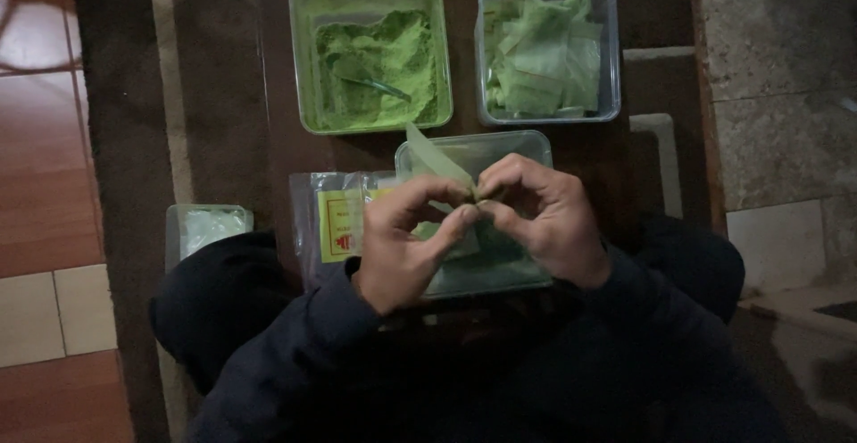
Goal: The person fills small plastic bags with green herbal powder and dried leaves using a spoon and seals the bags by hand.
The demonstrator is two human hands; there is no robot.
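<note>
Both hands meet at the centre of the head view, above a clear plastic tub (527, 144) that sits on the dark mat (223, 95) directly in front of the person's lap. The left hand (406, 246) and the right hand (549, 220) pinch one small translucent green sachet (436, 162) between them. The grip of each hand is closed on the sachet: the thumb and forefinger tips of both hands converge at a single point near its lower end, and the fingertips touch or nearly touch there. From that pinch point, the free length of the sachet rises up and to the left, so its long axis runs diagonally, tilted away from the right hand and over the left hand's knuckles. The pinched end lies nearer the right hand; the free end projects toward the far containers. Whether the sachet mouth is open or sealed cannot be determined, since the fingers cover it. Beyond the hands, the square tub of green powder (370, 54) stands on the left side with a small scoop (361, 75) lying in the powder, and a second clear tub of flat green sachets (546, 50) stands just beside it on the right. A stack of printed plastic bags (335, 220) lies at the left wrist, and a small clear lidded box (210, 227) sits further left, well apart.
</note>
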